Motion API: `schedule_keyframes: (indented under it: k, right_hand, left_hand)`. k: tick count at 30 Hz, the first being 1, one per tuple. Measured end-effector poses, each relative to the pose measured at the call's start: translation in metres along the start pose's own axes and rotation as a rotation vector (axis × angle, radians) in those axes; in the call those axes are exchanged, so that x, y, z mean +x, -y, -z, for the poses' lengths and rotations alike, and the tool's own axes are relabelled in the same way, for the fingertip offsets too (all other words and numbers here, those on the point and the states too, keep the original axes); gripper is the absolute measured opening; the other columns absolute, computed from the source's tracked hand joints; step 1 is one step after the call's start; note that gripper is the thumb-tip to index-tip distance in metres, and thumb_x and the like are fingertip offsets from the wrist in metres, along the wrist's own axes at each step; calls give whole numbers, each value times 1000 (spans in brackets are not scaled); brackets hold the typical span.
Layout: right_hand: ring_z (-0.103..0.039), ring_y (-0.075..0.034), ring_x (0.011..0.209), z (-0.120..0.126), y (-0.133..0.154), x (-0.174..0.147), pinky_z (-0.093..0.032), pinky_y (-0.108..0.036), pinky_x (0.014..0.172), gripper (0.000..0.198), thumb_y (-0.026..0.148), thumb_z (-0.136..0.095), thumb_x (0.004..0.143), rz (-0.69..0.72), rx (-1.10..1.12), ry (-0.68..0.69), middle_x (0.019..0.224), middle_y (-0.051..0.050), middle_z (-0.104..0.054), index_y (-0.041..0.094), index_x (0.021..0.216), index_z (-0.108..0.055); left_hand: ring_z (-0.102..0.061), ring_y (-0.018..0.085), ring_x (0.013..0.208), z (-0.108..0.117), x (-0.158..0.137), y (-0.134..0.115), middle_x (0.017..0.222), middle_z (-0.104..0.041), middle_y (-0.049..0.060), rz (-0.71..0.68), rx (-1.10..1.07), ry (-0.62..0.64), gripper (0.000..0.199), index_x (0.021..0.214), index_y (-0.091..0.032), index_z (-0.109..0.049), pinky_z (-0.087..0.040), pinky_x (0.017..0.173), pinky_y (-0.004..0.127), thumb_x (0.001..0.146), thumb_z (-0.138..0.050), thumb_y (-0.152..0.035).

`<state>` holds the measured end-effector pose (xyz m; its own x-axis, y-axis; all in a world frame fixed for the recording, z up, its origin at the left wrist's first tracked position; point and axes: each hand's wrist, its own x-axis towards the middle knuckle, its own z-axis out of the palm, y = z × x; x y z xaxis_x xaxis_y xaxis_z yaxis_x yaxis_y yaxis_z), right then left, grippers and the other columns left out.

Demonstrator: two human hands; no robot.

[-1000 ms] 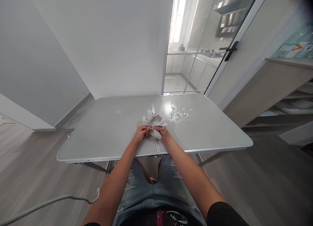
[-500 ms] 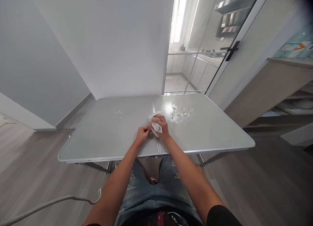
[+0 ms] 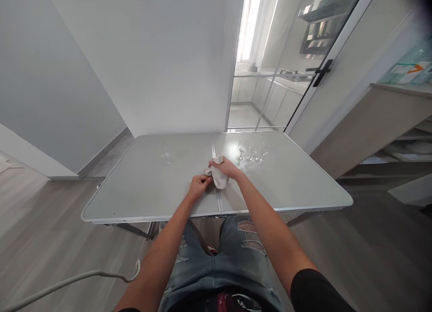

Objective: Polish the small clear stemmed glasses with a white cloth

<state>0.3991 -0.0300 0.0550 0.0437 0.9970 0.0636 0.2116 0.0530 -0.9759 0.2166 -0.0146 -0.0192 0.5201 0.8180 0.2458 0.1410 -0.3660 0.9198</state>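
Note:
A white cloth (image 3: 220, 178) is bunched over the middle seam of the table, with my right hand (image 3: 227, 166) closed around its upper part. Just left of it, my left hand (image 3: 200, 186) is pinched shut at the cloth's edge. Whatever lies between its fingers is too small and covered to make out. To the right of the cloth stand several clear stemmed glasses (image 3: 240, 151) in a close group. A faint clear glass (image 3: 165, 156) is on the left half of the table.
The pale folding table (image 3: 141, 190) has a metal rim and a centre seam. Behind it are a white wall (image 3: 168, 69) and a glass door with a black handle (image 3: 322, 72). Shelving (image 3: 378, 123) stands at the right. A grey cable (image 3: 77, 278) hangs at lower left.
My right hand has turned over the cloth, and the cloth now hangs lower toward me. My left hand has shifted only slightly to the right. The glasses stay in place.

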Motion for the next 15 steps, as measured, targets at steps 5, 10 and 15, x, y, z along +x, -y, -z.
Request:
schedule_keyframes:
  k: [5, 10, 15]
  right_hand:
    - [-58, -14, 56, -9, -17, -6, -46, -26, 55, 39, 58, -73, 77, -194, 728, -116, 63, 1, -67, 19, 79, -70]
    - [-65, -18, 65, -43, -28, -12, -55, -29, 60, 40, 61, -64, 83, -135, 1142, -314, 69, -1, -70, 21, 82, -65]
    - [-68, -19, 87, -80, -30, -13, -58, -31, 77, 50, 69, -51, 88, -9, 1087, -634, 92, -3, -72, 22, 96, -63]
  left_hand:
    - [-38, 9, 51, 3, 0, -7, 51, -44, -2, 22, -102, -31, 52, 56, -15, -57, -26, 51, 23, 86, -62, -57]
    - [-34, 8, 49, 3, 1, 0, 50, -41, -3, 21, -130, -41, 50, 54, -15, -53, -24, 49, 23, 87, -60, -51]
    - [-41, 10, 54, 2, 2, 4, 57, -52, -2, 41, -179, -133, 38, 64, -13, -66, -30, 51, 21, 83, -62, -45]
